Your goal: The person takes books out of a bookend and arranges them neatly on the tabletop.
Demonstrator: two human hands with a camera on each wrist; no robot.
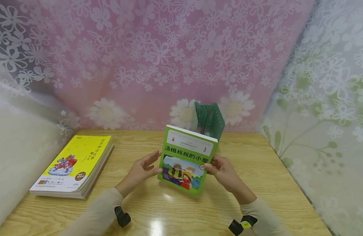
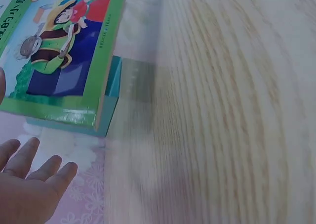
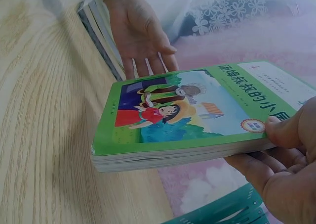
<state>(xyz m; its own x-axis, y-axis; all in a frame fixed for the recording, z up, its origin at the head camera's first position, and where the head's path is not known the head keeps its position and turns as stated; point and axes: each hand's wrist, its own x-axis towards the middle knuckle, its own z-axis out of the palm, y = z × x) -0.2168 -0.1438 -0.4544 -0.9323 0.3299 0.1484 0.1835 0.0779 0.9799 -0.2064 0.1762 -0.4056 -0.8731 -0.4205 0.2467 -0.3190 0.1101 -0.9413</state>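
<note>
A green paperback book (image 1: 185, 157), with Chinese lettering and two cartoon figures on its cover, is held up over the table, tilted with its cover facing me. My right hand (image 1: 227, 173) grips its right edge. In the right wrist view the thumb (image 3: 281, 130) lies on the cover and the fingers (image 3: 254, 169) go underneath. My left hand (image 1: 141, 172) is at the book's left edge, its fingers extended and spread. The left wrist view shows that hand (image 2: 32, 194) with the palm turned toward the book and nothing gripped.
Behind the book, toward the back of the wooden table (image 1: 249, 183), stands a dark green perforated bookend (image 1: 218, 123). A stack of books (image 1: 96, 144), the top one yellow and white, lies at the left. Flowered cloth (image 1: 158, 65) hangs behind and at both sides.
</note>
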